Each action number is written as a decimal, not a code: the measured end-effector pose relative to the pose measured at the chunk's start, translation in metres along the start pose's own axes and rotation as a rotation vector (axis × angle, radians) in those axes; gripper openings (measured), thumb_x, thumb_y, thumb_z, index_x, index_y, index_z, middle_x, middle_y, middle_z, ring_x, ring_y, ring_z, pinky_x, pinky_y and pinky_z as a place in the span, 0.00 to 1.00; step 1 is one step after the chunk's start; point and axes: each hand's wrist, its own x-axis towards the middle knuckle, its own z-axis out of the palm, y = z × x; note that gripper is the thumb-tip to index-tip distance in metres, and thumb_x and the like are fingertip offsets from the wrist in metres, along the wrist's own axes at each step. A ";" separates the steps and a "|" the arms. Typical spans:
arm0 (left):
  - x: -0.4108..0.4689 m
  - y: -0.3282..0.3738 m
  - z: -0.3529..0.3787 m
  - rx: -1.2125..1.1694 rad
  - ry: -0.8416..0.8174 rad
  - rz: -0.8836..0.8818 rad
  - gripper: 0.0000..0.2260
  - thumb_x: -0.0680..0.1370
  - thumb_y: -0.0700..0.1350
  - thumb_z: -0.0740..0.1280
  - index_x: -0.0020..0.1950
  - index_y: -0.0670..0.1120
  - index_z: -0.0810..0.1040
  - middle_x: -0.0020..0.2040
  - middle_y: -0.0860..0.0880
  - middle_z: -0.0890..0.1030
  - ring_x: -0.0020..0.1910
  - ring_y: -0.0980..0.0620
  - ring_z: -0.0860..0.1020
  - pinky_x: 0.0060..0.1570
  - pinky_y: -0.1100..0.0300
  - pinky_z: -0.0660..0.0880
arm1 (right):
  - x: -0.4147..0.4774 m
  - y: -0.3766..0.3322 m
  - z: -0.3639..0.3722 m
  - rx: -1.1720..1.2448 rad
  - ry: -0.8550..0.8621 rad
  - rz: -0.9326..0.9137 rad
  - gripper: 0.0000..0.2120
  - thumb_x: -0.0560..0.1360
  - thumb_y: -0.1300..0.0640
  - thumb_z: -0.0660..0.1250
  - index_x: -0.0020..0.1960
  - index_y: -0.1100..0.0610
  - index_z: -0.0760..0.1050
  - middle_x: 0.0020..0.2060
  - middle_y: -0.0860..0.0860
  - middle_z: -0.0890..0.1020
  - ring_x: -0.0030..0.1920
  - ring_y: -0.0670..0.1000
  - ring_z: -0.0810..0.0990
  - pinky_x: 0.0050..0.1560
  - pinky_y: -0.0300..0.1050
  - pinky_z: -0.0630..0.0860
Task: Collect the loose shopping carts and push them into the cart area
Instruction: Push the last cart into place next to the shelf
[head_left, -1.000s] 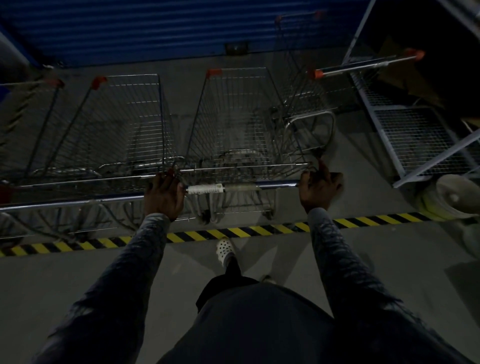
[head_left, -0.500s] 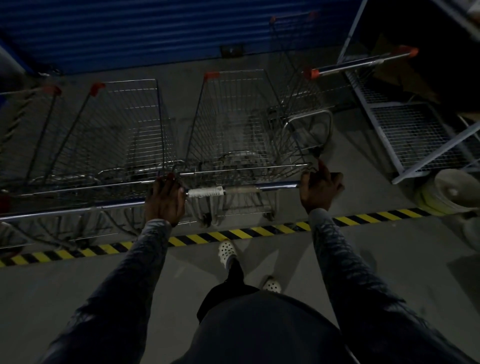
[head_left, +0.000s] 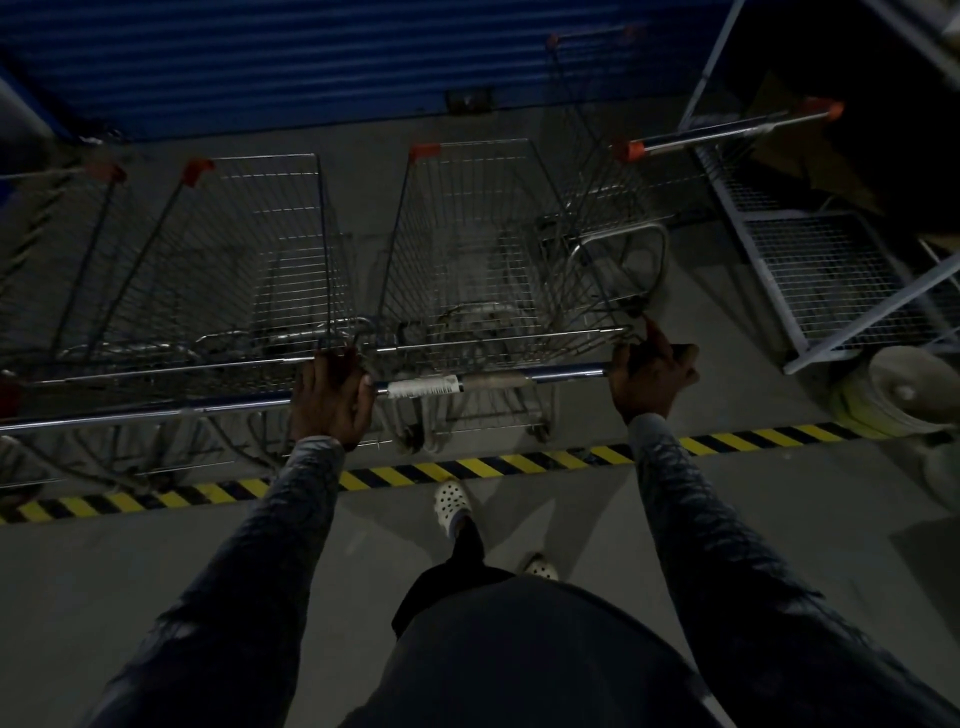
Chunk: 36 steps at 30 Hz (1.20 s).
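I hold the silver wire shopping cart (head_left: 478, 249) by its chrome handle bar (head_left: 545, 375)
My left grip (head_left: 332, 402) and right grip (head_left: 649, 379) curl round it; another wire cart (head_left: 244, 249) at 9 o'clock

blue shutter (head_left: 311, 57), yellow-black striped floor tape (head_left: 493, 467), orange-tipped cart handle (head_left: 727, 132).
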 end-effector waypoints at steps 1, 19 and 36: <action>0.000 -0.001 0.001 -0.015 0.015 -0.001 0.20 0.82 0.52 0.56 0.60 0.41 0.81 0.57 0.33 0.74 0.51 0.34 0.72 0.48 0.44 0.72 | 0.000 0.001 0.000 0.016 0.001 -0.004 0.23 0.76 0.45 0.60 0.50 0.62 0.84 0.66 0.52 0.79 0.59 0.57 0.63 0.54 0.55 0.61; 0.004 -0.002 0.003 -0.014 0.077 0.005 0.21 0.84 0.49 0.53 0.70 0.43 0.76 0.50 0.36 0.74 0.48 0.37 0.72 0.48 0.46 0.69 | 0.001 0.005 0.005 0.045 0.068 -0.060 0.14 0.74 0.52 0.69 0.39 0.62 0.84 0.65 0.54 0.80 0.55 0.56 0.64 0.51 0.52 0.60; 0.001 0.091 -0.006 0.017 0.007 -0.102 0.15 0.81 0.54 0.59 0.56 0.48 0.80 0.63 0.32 0.75 0.61 0.32 0.71 0.66 0.35 0.64 | 0.002 -0.008 -0.013 -0.037 0.026 -0.044 0.22 0.79 0.40 0.55 0.58 0.50 0.82 0.66 0.50 0.77 0.65 0.59 0.70 0.63 0.60 0.60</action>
